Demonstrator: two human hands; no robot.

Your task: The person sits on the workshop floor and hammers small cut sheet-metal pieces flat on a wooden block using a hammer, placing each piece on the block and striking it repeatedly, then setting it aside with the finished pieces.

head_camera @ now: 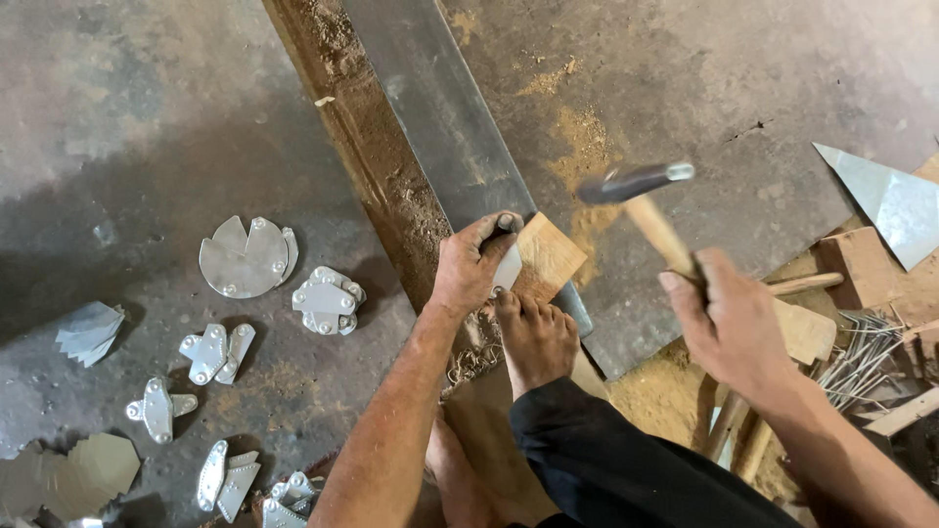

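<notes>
We hold a small metal piece on a wooden block and raise a hammer over it.

Our left hand (471,262) pinches the small metal piece (507,268) flat against the wooden block (548,256), fingers closed narrowly around it, thumb on top. The block lies on the floor against the long steel bar (440,117), and our bare foot (533,337) presses down just below the block, touching the left hand. Our right hand (734,328) is wrapped tight around the wooden handle of the hammer (636,186), whose blurred steel head hangs above and to the right of the block, well clear of the metal piece. Left of the block, riveted metal fittings (323,298) lie scattered on the concrete floor (127,127). Right of the block, beyond the right hand, we see a bundle of nails (861,357) and a triangular metal sheet (885,200).
</notes>
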